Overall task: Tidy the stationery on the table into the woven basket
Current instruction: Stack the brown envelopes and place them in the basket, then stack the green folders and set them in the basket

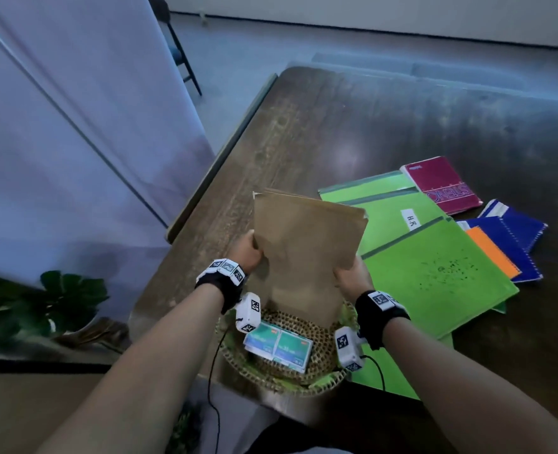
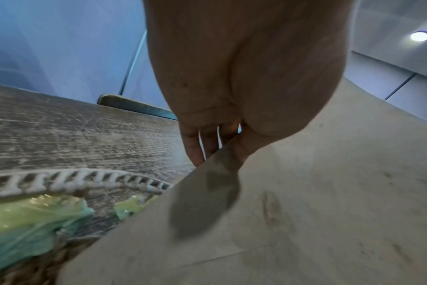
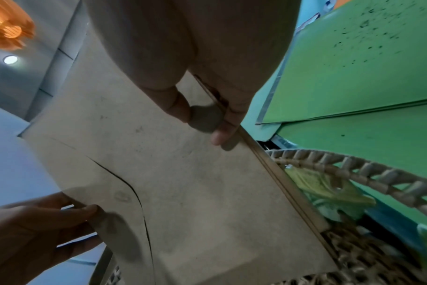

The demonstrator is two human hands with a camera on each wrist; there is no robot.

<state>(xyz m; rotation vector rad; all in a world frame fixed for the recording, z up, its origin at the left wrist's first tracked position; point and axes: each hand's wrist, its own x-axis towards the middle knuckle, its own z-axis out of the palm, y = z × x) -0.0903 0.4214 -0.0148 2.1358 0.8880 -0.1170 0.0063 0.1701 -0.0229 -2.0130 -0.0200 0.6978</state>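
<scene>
Envelopes (image 1: pixel 307 247) stood on end in the basket (image 1: pixel 272 376) at the worktop's near edge, pinched by both hands (image 1: pixel 246 252) (image 1: pixel 353 273); boxes (image 1: pixel 279 347) were inside, folders (image 1: pixel 435 270) and notebooks (image 1: pixel 507 240) remained out.

Left hand (image 1: pixel 246 250), right hand (image 1: pixel 353 273) gripping.

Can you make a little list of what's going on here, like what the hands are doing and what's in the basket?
left hand: grips the left edge of the brown envelopes
right hand: grips their right edge
brown envelopes: upright, lower end inside the woven basket
in the basket: teal boxes
still on the table: green folders, red notebook, blue notebooks
</scene>
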